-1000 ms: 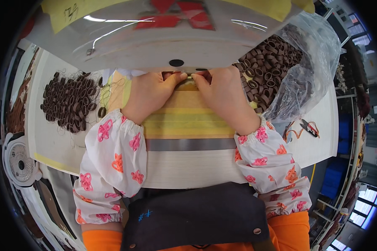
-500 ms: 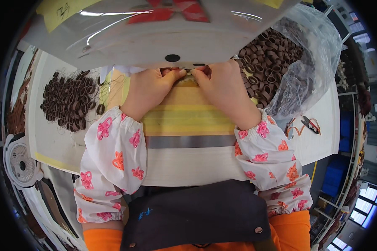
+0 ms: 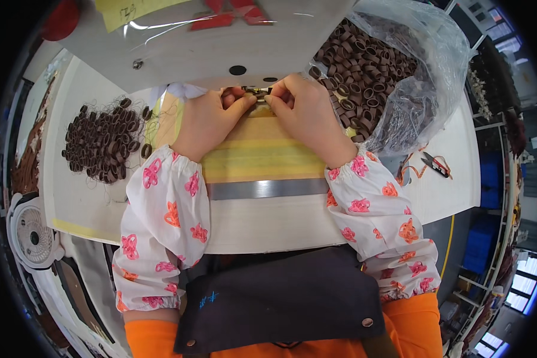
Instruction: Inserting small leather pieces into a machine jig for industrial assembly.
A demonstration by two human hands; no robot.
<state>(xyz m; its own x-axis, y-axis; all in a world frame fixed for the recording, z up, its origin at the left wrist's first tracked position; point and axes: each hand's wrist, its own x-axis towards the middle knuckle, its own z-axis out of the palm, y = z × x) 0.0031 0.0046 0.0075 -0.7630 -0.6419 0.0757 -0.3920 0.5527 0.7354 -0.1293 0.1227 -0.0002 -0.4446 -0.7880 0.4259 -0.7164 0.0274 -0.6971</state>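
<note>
Both my hands meet under the front edge of a pale sewing machine head [image 3: 179, 56]. My left hand [image 3: 206, 119] is closed in a pinch, thumb and fingertips together beside the dark metal parts below the machine. From the other side my right hand [image 3: 309, 113] pinches too, its thumb tip close to the left one. Between the fingertips is something small and dark, partly hidden, that I cannot make out. Under my wrists lies the machine bed covered with yellow tape [image 3: 262, 149], edged by a grey metal strip [image 3: 262, 190].
A heap of brown loops with loose threads [image 3: 104, 140] lies at left. At right a clear plastic bag [image 3: 450, 65] spills many brown loops [image 3: 370, 71]. Black thread snips [image 3: 435, 164] and an orange band [image 3: 404, 174] rest near the table's right edge. A white fan [image 3: 34, 232] stands at far left.
The view has shifted slightly, so the machine, bag and table sit a little differently. My hands stay pinched at the same spot, with the fingertips slightly more visible below the machine.
</note>
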